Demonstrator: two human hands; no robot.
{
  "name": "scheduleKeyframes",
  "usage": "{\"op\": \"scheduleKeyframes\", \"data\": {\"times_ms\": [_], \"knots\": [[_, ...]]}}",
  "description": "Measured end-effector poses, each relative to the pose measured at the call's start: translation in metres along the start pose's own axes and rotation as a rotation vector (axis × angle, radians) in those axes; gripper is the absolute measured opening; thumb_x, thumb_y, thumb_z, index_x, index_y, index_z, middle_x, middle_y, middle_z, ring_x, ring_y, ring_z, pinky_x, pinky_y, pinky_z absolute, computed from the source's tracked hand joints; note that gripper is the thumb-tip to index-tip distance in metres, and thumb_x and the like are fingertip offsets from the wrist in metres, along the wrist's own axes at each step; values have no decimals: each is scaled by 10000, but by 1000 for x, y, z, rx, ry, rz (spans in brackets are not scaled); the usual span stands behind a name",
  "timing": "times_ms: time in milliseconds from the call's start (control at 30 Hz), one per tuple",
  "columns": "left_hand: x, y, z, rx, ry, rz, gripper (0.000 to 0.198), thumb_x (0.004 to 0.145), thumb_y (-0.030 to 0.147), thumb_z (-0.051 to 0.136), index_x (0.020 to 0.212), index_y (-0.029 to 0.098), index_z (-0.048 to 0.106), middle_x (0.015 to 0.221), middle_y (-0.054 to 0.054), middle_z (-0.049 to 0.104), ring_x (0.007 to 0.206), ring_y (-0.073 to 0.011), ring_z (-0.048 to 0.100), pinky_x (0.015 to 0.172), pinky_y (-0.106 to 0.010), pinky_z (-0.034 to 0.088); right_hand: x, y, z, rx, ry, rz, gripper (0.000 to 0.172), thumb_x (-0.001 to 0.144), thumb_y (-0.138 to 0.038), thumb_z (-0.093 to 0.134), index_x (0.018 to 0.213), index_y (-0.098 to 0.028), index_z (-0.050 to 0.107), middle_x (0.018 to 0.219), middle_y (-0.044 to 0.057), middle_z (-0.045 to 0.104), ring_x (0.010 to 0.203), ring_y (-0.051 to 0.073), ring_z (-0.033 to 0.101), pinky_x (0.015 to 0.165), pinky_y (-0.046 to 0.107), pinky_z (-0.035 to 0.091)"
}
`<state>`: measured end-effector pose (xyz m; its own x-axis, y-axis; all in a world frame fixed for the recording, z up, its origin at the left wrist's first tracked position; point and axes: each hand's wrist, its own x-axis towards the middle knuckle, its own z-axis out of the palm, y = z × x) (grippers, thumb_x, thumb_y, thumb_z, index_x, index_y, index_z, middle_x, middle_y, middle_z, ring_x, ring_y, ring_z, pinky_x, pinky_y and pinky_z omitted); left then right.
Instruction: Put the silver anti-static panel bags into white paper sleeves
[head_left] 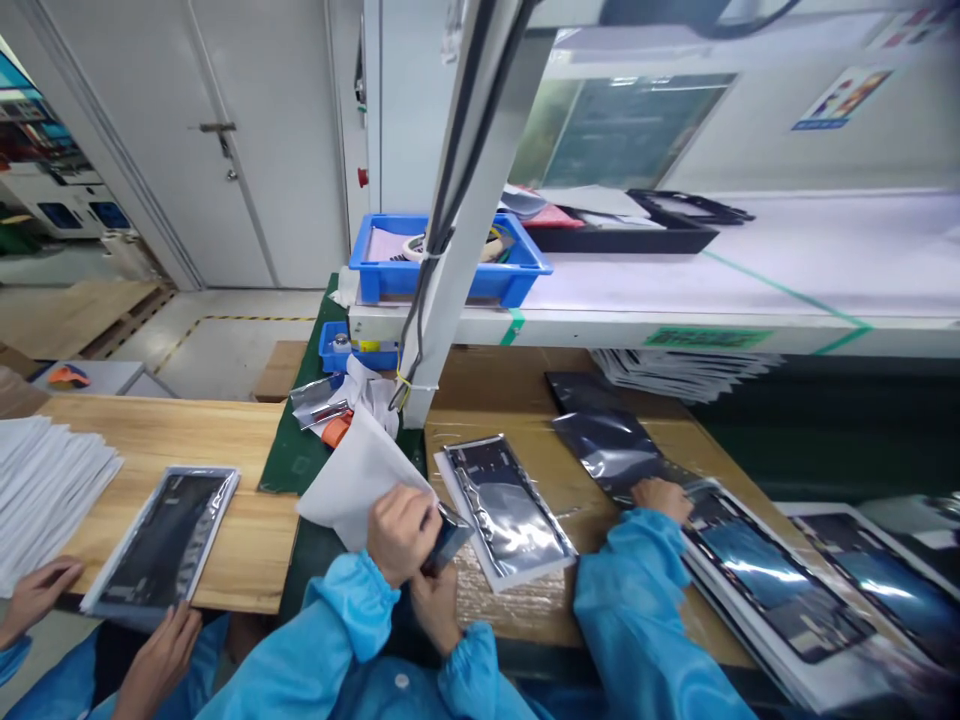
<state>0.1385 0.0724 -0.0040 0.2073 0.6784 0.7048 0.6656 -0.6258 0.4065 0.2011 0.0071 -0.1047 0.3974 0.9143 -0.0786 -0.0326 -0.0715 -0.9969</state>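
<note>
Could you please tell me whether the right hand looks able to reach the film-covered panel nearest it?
Probably yes: the panel lies close to the right hand on the brown table, with nothing visible blocking the way, though that hand seems busy at the dark object.

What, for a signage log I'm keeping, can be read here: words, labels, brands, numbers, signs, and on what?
None can be read.
Green label on the front of the shelf: marks too blurred.
Sign with a blue strip, above the shelf: too small and blurred.
Notice at the top right: too blurred.
</note>
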Motion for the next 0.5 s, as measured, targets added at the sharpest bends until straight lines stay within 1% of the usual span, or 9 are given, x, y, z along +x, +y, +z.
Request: {"op": "scheduleKeyframes", "data": {"times_ms": [67, 100, 167, 233, 300, 333, 400, 433, 500], "knots": [[-12, 1, 0, 31, -32, -45, 174, 809, 105, 505, 885, 202, 628, 822, -57, 675, 760, -165, 636, 717, -287, 528, 4, -11, -2, 73, -16, 49, 274, 642, -457, 690, 587, -196, 630, 579, 53, 669, 551, 226, 618, 504, 328, 528], [-20, -3, -1, 71, -51, -100, 186, 791, 111, 519, 913, 203, 624, 871, -67, 674, 809, -180, 640, 742, -301, 529, 6, -18, -3, 95, 5, 68, 274, 646, -450, 693, 598, -186, 637, 592, 57, 675, 567, 226, 624, 532, 332, 535], [-38, -18, -6, 187, -121, -222, 193, 751, 137, 554, 923, 205, 610, 913, -74, 663, 875, -208, 636, 744, -315, 525, 11, -33, -8, 100, 96, 87, 285, 659, -446, 701, 652, -164, 663, 648, 71, 697, 627, 230, 644, 613, 345, 550], [-59, -38, -14, 319, -234, -316, 124, 738, 179, 580, 857, 212, 594, 861, -57, 651, 859, -220, 632, 679, -308, 511, 17, -47, -13, 99, 189, 93, 297, 660, -437, 720, 713, -147, 683, 728, 90, 719, 711, 241, 663, 701, 363, 552], [-79, -53, -21, 438, -345, -383, 25, 752, 218, 585, 740, 223, 564, 751, -30, 629, 772, -215, 631, 593, -299, 473, 21, -55, -19, 106, 239, 99, 309, 657, -428, 734, 760, -139, 693, 798, 101, 731, 785, 250, 673, 765, 380, 545], [-89, -57, -25, 479, -387, -405, 83, 759, 230, 584, 687, 226, 542, 696, -17, 616, 719, -209, 626, 560, -296, 451, 22, -57, -21, 117, 255, 105, 317, 656, -423, 740, 784, -136, 697, 830, 103, 734, 816, 254, 675, 789, 387, 541], [-106, -57, -30, 507, -449, -400, 153, 759, 225, 584, 626, 227, 508, 614, 2, 596, 622, -191, 611, 516, -289, 411, 22, -57, -23, 143, 273, 114, 334, 658, -420, 745, 822, -131, 704, 864, 104, 739, 843, 255, 676, 808, 394, 537], [-114, -53, -32, 498, -469, -364, 156, 753, 214, 584, 619, 226, 504, 595, 6, 594, 594, -183, 604, 508, -286, 400, 21, -56, -23, 150, 270, 118, 336, 661, -420, 744, 824, -129, 708, 857, 103, 740, 833, 254, 678, 799, 394, 540], [-127, -43, -36, 450, -485, -243, 133, 737, 188, 580, 629, 224, 511, 583, 8, 595, 573, -172, 599, 513, -285, 395, 18, -52, -21, 151, 238, 123, 328, 673, -427, 735, 799, -125, 714, 818, 103, 742, 791, 253, 683, 759, 388, 551]]}}
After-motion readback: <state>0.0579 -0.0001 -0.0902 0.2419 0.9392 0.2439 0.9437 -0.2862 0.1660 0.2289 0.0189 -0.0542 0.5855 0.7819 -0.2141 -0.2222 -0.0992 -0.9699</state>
